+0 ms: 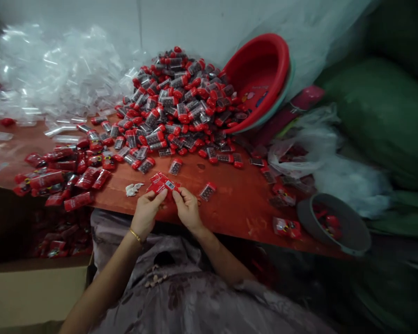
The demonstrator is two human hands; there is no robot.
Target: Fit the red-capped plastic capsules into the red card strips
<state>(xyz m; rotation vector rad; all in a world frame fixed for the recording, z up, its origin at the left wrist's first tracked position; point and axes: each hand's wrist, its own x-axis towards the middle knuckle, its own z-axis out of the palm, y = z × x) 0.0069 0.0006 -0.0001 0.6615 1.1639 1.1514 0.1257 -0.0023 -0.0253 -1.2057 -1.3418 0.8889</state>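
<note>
Between my two hands is a flat red printed card (161, 183) with a white barcode patch, held just over the near edge of the table. My left hand (149, 209) pinches its near left side between thumb and fingers. On the right side, the fingertips of my right hand (188, 209) are closed on the card near the barcode. Close by lie two clear tubes with red caps and dark contents, one tube (207, 190) right of my right hand and another tube (175, 166) beyond the card. A crumpled white scrap (133, 189) rests left of the card.
A tall heap of red-capped tubes (181, 102) fills the table's back. Clear plastic sleeves (62, 69) pile up behind left, red wrapped packs (52, 178) nearer. A red basin (282, 60) leans at right; a grey bowl (355, 232) sits at the right edge. An open carton (35, 292) stands below left.
</note>
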